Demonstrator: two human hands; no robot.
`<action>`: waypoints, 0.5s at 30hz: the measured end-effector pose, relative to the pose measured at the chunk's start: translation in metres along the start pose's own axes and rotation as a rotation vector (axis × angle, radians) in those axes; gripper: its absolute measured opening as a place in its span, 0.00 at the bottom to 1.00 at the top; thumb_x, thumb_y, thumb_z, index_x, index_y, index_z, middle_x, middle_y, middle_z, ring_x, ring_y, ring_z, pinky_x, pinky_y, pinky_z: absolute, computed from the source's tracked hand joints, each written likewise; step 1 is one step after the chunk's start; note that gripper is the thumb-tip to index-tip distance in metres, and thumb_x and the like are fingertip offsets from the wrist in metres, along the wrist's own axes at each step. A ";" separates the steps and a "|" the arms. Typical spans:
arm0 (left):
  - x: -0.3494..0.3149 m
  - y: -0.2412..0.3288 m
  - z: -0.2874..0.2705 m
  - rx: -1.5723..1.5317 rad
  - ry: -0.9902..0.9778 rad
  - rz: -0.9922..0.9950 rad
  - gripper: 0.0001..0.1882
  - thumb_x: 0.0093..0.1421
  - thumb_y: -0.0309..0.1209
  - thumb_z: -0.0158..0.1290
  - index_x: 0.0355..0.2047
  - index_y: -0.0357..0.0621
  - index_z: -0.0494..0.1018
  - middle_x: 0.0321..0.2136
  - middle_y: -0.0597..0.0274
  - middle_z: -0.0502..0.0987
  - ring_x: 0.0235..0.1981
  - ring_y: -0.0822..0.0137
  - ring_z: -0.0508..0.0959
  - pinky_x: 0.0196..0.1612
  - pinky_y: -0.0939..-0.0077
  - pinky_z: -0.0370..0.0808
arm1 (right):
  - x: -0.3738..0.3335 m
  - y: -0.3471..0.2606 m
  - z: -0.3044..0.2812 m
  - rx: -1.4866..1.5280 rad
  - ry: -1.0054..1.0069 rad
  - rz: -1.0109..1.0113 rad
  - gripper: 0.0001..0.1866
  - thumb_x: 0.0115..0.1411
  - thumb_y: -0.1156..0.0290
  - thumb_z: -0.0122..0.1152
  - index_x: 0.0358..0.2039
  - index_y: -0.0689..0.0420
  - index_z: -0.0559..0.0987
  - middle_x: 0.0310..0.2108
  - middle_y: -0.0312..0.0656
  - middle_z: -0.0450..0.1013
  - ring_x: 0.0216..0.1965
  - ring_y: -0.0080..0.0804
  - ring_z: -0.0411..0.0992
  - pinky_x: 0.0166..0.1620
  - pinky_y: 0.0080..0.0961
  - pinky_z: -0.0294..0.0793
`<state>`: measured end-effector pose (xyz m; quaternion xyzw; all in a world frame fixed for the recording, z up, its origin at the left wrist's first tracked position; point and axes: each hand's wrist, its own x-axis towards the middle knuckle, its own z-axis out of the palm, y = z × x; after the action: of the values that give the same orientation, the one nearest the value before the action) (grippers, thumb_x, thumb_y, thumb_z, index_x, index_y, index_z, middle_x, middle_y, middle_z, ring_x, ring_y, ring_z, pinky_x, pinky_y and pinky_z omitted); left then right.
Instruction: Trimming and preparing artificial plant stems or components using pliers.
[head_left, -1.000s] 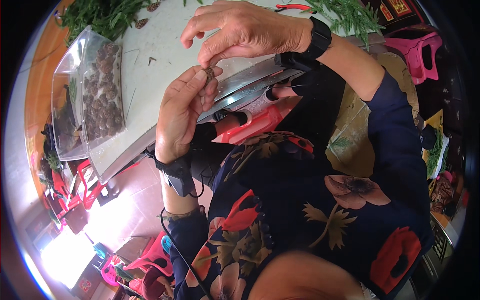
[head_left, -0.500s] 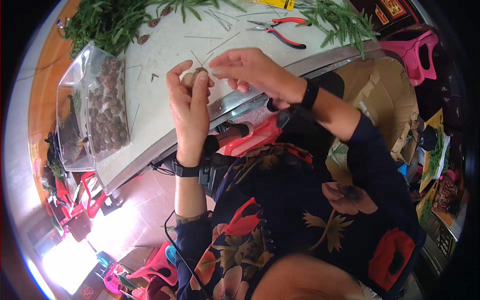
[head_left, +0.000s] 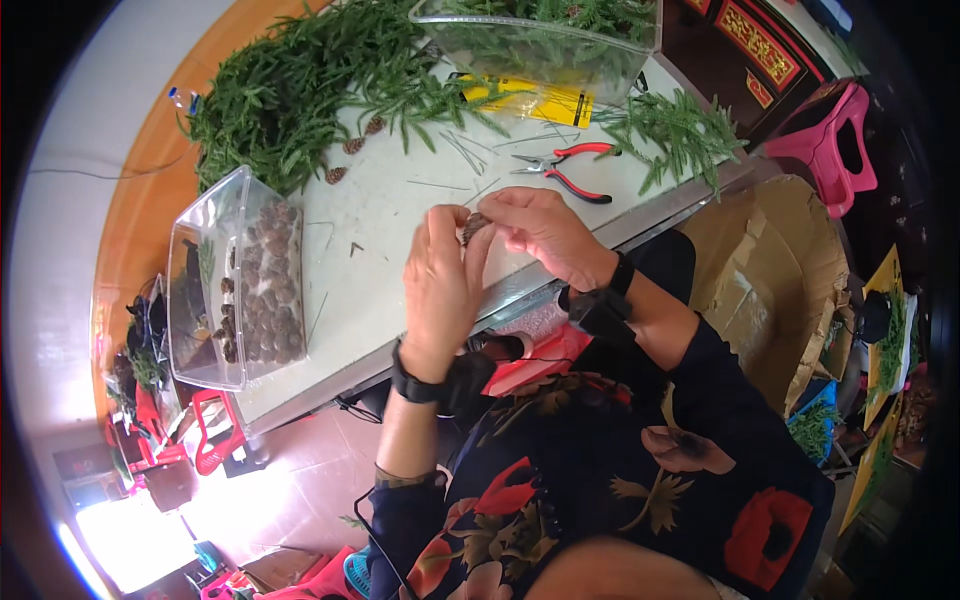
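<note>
My left hand (head_left: 437, 275) is closed round a small brown pine cone (head_left: 473, 228), held upright between thumb and fingers above the table's near edge. At the cone's top, the thumb and forefinger of my right hand (head_left: 548, 232) are pinched together; what is between them is hidden. Just beyond my hands, pliers with red and black handles (head_left: 580, 186) lie spread on the table. Thin green wires (head_left: 462, 152) are scattered past the fingers. To the left, a clear plastic bin (head_left: 240, 285) holds many pine cones (head_left: 275, 310).
Green artificial fir branches (head_left: 290, 100) are heaped at the far left of the white table (head_left: 365, 290). A second clear bin (head_left: 540, 45) with greenery stands at the back, a yellow card (head_left: 540, 103) before it. An open cardboard box (head_left: 750, 290) is at my right, below a pink stool (head_left: 835, 140).
The view has shifted, showing more of the table's far side. My right hand has come in from beside the cone to its top and pinched; the wire ends that stuck out there are now hidden.
</note>
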<state>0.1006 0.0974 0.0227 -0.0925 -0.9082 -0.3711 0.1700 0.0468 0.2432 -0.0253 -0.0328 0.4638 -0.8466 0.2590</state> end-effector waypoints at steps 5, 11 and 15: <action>0.064 -0.040 -0.013 0.340 -0.048 0.167 0.10 0.63 0.34 0.49 0.39 0.41 0.72 0.34 0.53 0.74 0.32 0.53 0.76 0.34 0.63 0.71 | 0.006 -0.004 -0.031 0.194 -0.068 0.071 0.10 0.60 0.67 0.61 0.35 0.61 0.78 0.24 0.29 0.68 0.24 0.14 0.61 0.29 0.13 0.61; 0.143 -0.087 0.029 0.524 -0.073 0.191 0.10 0.59 0.30 0.51 0.41 0.44 0.72 0.37 0.52 0.74 0.38 0.50 0.76 0.38 0.56 0.72 | 0.005 0.001 -0.035 0.159 -0.196 0.077 0.08 0.62 0.70 0.57 0.36 0.62 0.77 0.28 0.31 0.70 0.28 0.16 0.65 0.35 0.15 0.65; 0.171 -0.105 0.059 0.645 -0.119 0.043 0.13 0.55 0.30 0.53 0.42 0.48 0.73 0.36 0.53 0.75 0.39 0.49 0.76 0.39 0.56 0.73 | 0.002 0.007 -0.039 0.144 -0.230 0.040 0.07 0.61 0.71 0.58 0.35 0.62 0.78 0.28 0.32 0.70 0.28 0.17 0.65 0.36 0.16 0.65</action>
<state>-0.1031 0.0719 -0.0199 -0.0746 -0.9851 -0.0548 0.1451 0.0359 0.2695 -0.0535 -0.1017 0.3695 -0.8632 0.3288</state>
